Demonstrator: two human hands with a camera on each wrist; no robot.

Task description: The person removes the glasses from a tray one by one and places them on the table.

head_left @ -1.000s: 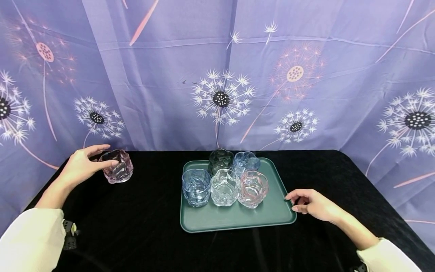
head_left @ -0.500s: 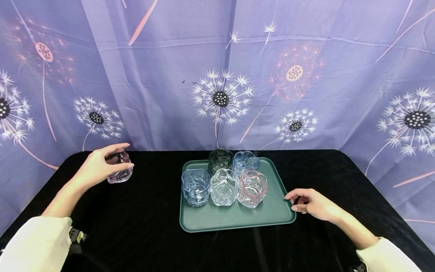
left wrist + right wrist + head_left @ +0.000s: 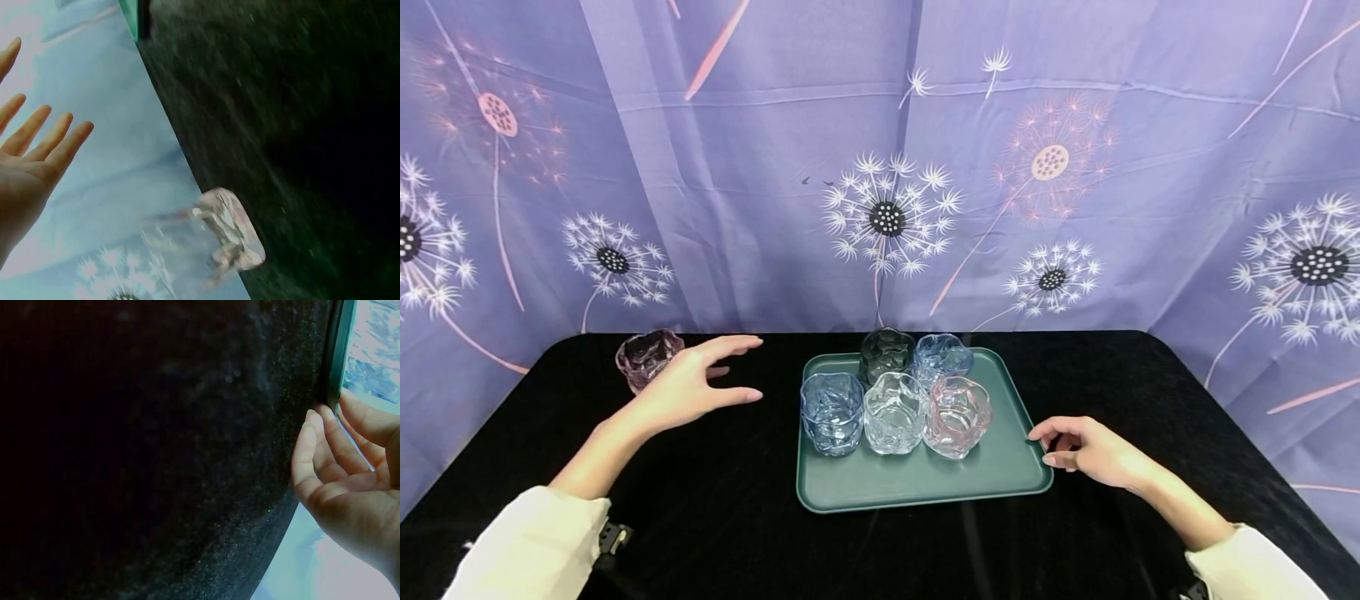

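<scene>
Tray (image 3: 917,483): right hand (image 3: 1093,452) grips it just past 3 o'clock. Left hand (image 3: 694,385) empty, spread wide; purple glass (image 3: 647,356) at its 10 o'clock.

The right grip (image 3: 356,490) held the green tray (image 3: 340,353) at its rim with the fingertips (image 3: 329,420); rippled glass (image 3: 378,353) showed inside the tray, black tabletop (image 3: 169,444) outside it.

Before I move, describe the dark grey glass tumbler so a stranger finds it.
On the black table, find the rectangular green tray. At its back, left of a blue glass tumbler, stands the dark grey glass tumbler. Among blue, clear and pink neighbours, only it is grey.
</scene>
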